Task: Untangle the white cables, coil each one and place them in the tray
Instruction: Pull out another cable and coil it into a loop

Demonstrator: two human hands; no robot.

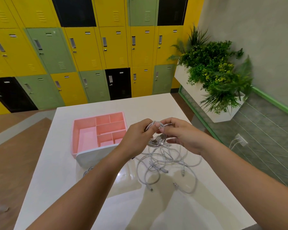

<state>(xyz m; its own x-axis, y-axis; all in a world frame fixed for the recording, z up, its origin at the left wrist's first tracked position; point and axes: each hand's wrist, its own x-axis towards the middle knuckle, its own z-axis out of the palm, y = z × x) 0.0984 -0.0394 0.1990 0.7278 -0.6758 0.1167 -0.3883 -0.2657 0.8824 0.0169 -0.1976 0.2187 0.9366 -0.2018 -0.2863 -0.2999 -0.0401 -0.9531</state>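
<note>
Colourful lockers (90, 47) behind a white tabletop (83, 196), and up above it the left hand (136, 138) has its grip curled round a small coil of white cable (151, 143) while the right hand (181, 135) pinches the top of the same coil with its fingertips. Straight below, the other white cables (164, 161) lie in a loose tangle on the tabletop, pink divided tray (75, 138) just left of the hands, leafy planter (214, 72) off right.

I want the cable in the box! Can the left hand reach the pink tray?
Probably yes. The left hand hovers right beside the pink tray, with nothing between them. It grips the coiled cable together with the right hand, so the coil would travel along.
</note>
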